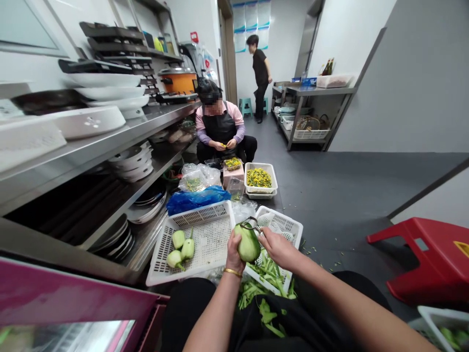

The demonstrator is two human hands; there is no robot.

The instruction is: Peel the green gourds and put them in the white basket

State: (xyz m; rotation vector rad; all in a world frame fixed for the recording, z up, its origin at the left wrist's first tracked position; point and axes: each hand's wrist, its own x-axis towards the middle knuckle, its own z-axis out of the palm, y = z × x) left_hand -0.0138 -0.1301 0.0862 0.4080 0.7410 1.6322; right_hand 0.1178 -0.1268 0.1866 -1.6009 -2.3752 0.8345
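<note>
In the head view, my left hand (pixel 235 252) is wrapped round the side of a pale green gourd (pixel 249 245), partly peeled and held up in front of me. My right hand (pixel 276 247) grips a metal peeler (pixel 252 224), whose head lies against the top of the gourd. Below my hands, a white basket (pixel 298 230) holds long green peelings (pixel 269 271). More peel strips lie on my dark apron (pixel 269 318). To the left, several peeled gourds (pixel 188 249) with stems rest in a larger white basket (pixel 216 259).
A co-worker (pixel 222 122) squats ahead, handling yellow flowers; a white basket of them (pixel 259 177) stands nearby. Blue plastic (pixel 200 199) lies behind my large basket. Steel shelves (pixel 161 124) with dishes run along the left. A red stool (pixel 421 254) stands right. Another person (pixel 261 73) is farther back.
</note>
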